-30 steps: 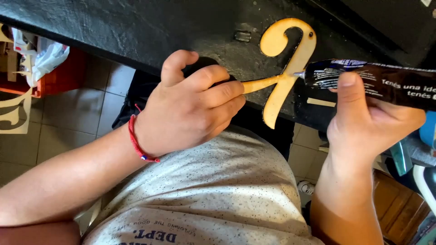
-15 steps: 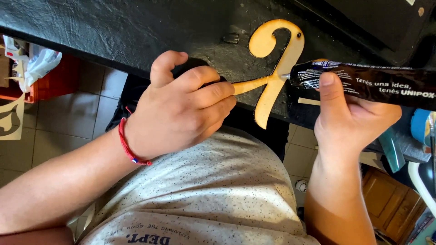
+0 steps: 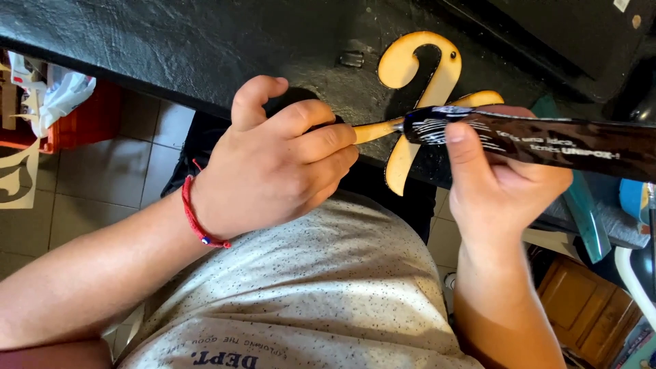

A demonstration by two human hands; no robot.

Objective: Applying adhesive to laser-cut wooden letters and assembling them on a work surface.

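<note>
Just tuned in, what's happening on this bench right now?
A person sits at a dark worktop. The left hand pinches one arm of a curly, pale wooden cutout at the worktop's edge. The right hand holds a dark glue tube, its nozzle touching the cutout's arm.

Dark worktop (image 3: 171, 41), beige tiled floor (image 3: 116, 184)

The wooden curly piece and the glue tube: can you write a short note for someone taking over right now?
Left hand: grips one arm of the flat, pale wooden curly cut-out, held over the edge of the dark worktop.
Right hand: holds the dark, crinkled squeeze tube, its nozzle against the held arm of the wood.
Done: tube is in place on the piece; whether any glue is out cannot be seen.
Left: probably spreading along the arm, then putting the tube down.
</note>
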